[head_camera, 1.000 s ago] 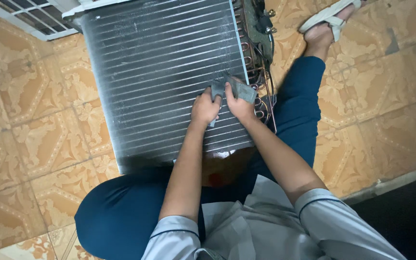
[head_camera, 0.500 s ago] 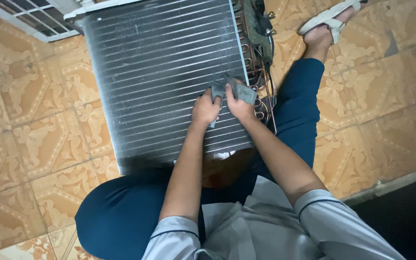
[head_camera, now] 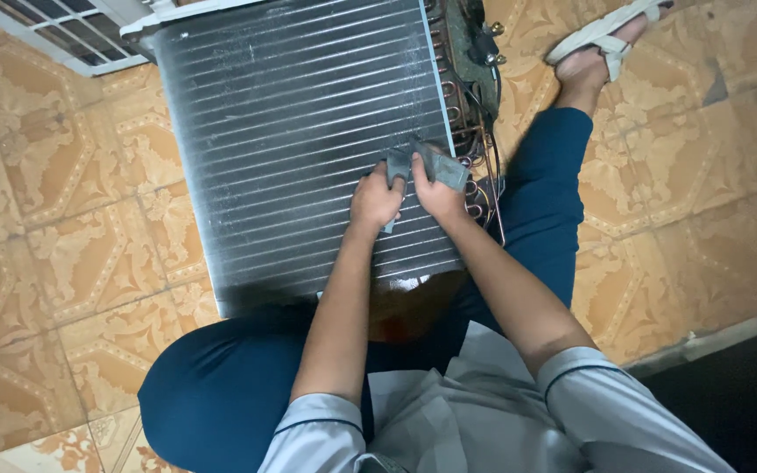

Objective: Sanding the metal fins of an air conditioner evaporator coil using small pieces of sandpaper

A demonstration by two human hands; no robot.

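A large metal finned coil (head_camera: 291, 131) from an air conditioner lies on the tiled floor in front of me, against my lap. Both hands press a grey folded cloth (head_camera: 435, 166) onto the fins near the coil's right edge. My left hand (head_camera: 375, 200) grips the cloth's left part. My right hand (head_camera: 435, 194) holds its right part, fingers curled over it. Copper tube bends and wires (head_camera: 475, 158) run along the coil's right side, just beyond the cloth.
My legs in dark blue trousers fold around the coil, with a sandalled foot (head_camera: 602, 39) at the top right. A white vent grille (head_camera: 63, 35) lies at the top left. Patterned tan tiles (head_camera: 45, 254) cover the floor; a dark strip (head_camera: 746, 394) borders the lower right.
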